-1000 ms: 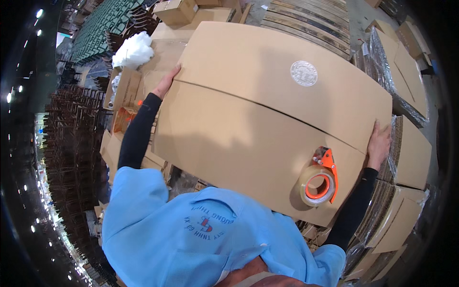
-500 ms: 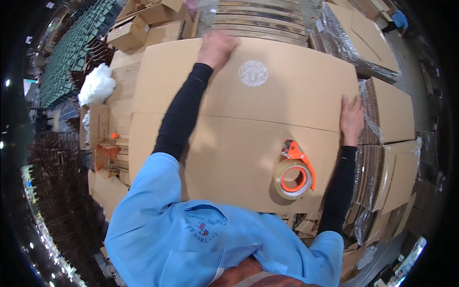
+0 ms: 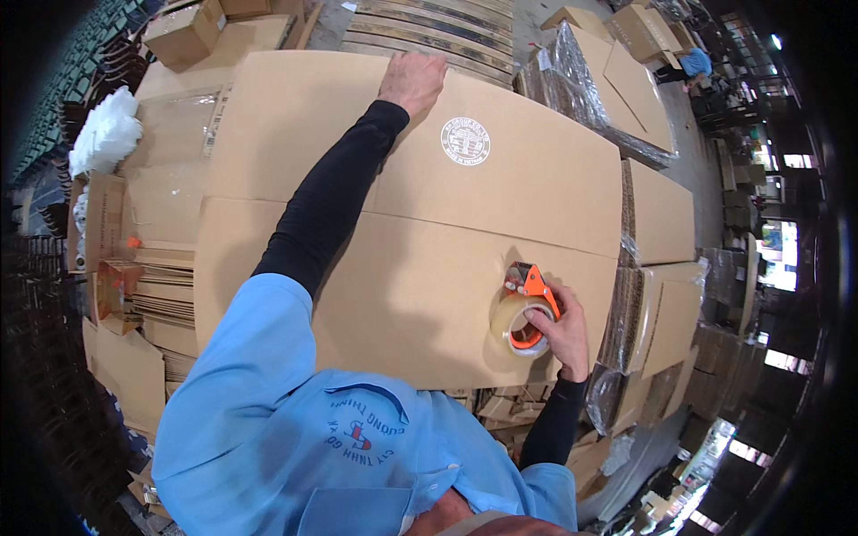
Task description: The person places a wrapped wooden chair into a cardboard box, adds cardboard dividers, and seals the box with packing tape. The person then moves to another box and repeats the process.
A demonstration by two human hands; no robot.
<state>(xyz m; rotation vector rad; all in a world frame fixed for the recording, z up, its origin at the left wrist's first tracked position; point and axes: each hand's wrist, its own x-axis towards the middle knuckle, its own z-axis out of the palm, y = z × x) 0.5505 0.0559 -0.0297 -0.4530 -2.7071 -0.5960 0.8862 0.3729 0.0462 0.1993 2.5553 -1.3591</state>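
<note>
In the head view, the box (image 3: 420, 268) spreads before me as a broad sheet of smooth, matt brown card, its outline bowed by the lens. A thin seam (image 3: 483, 232) crosses it from side to side; beyond this line sits a round white stamp (image 3: 466, 141). My left hand (image 3: 411, 83) reaches across to the far edge of the box, knuckles up and fingers bent; the fingertips are hidden, so I cannot tell whether they pinch the card. My right hand (image 3: 565, 326) closes round the dispenser (image 3: 536, 284), the thumb laid over the ring of its hub and the fingers along the orange frame. The dispenser lies on the near half of the box, toward the right, and carries a thick, glossy, translucent roll (image 3: 508, 313). Both forearms wear black, close-fitting sleeves (image 3: 335, 205) below a soft blue shirt (image 3: 268, 348). Past the far edge, the pallet (image 3: 429, 34) shows parallel slats of rough, stained wood. At the right stand stacks of flat card (image 3: 660, 214), partly wrapped in crinkled, shiny film (image 3: 572, 85). At the left lies a fluffy white mass (image 3: 105, 129).
</note>
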